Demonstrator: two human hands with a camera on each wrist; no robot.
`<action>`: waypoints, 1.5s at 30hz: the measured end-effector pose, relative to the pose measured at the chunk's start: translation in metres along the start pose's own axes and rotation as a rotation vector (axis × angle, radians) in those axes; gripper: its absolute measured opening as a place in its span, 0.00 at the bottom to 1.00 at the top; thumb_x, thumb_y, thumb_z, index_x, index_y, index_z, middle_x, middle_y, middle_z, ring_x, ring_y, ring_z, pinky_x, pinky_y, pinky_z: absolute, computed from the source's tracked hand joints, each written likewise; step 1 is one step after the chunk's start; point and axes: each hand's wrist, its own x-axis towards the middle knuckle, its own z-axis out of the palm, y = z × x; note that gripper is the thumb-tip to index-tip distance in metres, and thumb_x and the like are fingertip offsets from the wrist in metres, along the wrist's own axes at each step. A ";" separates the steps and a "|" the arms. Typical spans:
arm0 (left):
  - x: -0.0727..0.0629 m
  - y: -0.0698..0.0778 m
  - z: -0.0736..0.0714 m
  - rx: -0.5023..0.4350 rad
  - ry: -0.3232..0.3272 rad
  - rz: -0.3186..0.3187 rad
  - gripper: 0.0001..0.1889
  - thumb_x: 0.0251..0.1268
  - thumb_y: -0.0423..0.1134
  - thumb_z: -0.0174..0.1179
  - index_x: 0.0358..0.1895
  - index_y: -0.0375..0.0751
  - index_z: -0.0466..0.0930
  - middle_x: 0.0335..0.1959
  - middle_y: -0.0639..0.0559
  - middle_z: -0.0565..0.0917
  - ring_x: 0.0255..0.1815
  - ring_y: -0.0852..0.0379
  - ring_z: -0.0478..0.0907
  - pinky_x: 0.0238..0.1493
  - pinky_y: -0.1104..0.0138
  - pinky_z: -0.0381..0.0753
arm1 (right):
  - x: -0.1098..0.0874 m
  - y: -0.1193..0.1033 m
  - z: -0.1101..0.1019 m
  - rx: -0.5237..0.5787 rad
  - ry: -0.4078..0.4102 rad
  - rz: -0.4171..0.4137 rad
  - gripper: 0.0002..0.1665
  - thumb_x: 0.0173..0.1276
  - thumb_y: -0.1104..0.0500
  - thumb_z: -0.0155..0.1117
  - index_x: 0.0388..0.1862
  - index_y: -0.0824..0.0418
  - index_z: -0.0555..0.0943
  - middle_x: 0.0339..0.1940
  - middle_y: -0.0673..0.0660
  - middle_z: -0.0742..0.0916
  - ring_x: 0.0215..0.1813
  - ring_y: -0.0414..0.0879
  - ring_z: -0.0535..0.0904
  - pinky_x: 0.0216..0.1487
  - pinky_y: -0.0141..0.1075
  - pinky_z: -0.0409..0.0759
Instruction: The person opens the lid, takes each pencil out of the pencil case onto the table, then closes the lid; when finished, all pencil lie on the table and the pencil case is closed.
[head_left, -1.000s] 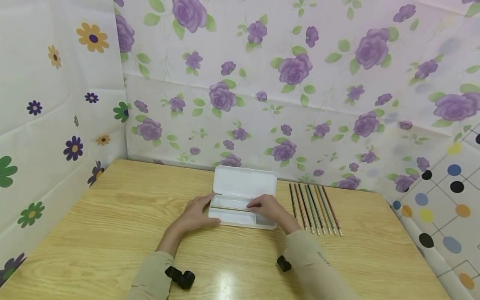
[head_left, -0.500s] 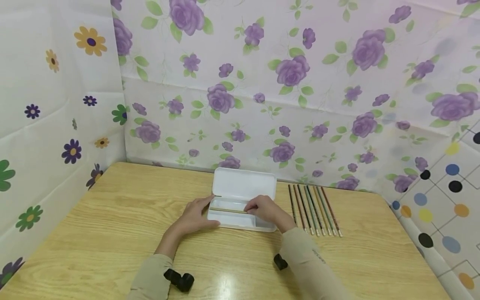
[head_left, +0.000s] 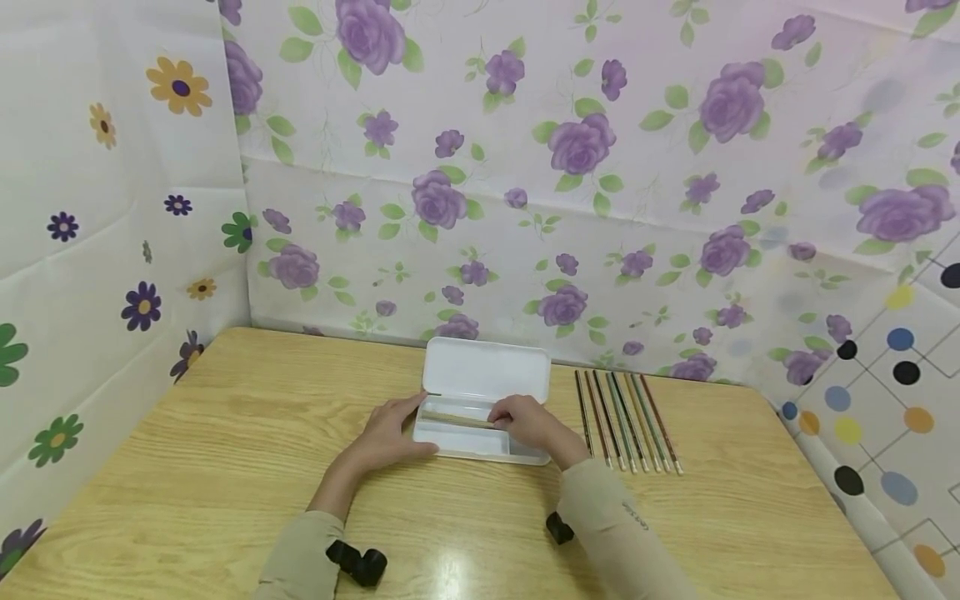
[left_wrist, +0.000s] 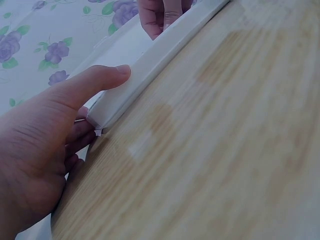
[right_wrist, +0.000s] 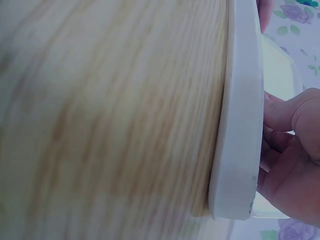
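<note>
A white hinged pencil case (head_left: 486,371) lies on the table with its lid raised toward the wall; its base is divided into compartments. Across the base runs a thin tan pencil (head_left: 453,418). My right hand (head_left: 528,422) pinches this pencil near its right end, which the fingers hide. At the case's left end, my left hand (head_left: 390,432) grips the base. In the left wrist view its thumb (left_wrist: 107,77) lies against the front wall, and the other fingers go round the end. The right wrist view shows the right hand's fingertips hidden behind the case wall (right_wrist: 240,115).
Several pencils (head_left: 622,421) lie side by side in a row right of the case, their white erasers toward the person. The wooden table (head_left: 247,442) ends at a wall hung with flowered cloth (head_left: 517,200). Black wrist mounts (head_left: 358,563) sit at both sleeves.
The tan pencil has tilted slightly, its right end coming a little closer to the person, and it looks broader. The left hand keeps its hold on the case. The head view has shifted slightly.
</note>
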 end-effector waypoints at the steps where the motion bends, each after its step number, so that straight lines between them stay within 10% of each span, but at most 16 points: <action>1: 0.000 0.000 0.000 0.000 -0.001 0.001 0.50 0.50 0.54 0.73 0.75 0.42 0.58 0.69 0.40 0.66 0.70 0.38 0.55 0.64 0.40 0.56 | 0.000 0.000 0.000 -0.005 0.002 -0.003 0.09 0.70 0.70 0.57 0.40 0.65 0.84 0.37 0.54 0.85 0.42 0.47 0.79 0.45 0.40 0.79; 30: 0.003 -0.001 0.000 0.010 0.007 -0.006 0.50 0.50 0.53 0.73 0.75 0.42 0.58 0.70 0.40 0.66 0.70 0.37 0.55 0.64 0.41 0.57 | -0.008 -0.004 -0.022 0.054 0.342 0.017 0.12 0.63 0.70 0.66 0.46 0.64 0.85 0.36 0.55 0.86 0.40 0.47 0.81 0.38 0.38 0.79; 45: 0.002 0.000 0.000 -0.004 -0.002 -0.015 0.50 0.50 0.53 0.73 0.75 0.42 0.57 0.70 0.39 0.65 0.70 0.36 0.53 0.64 0.40 0.56 | -0.031 0.030 -0.046 -0.036 0.396 0.078 0.13 0.68 0.68 0.62 0.50 0.69 0.83 0.41 0.60 0.87 0.43 0.54 0.82 0.46 0.46 0.80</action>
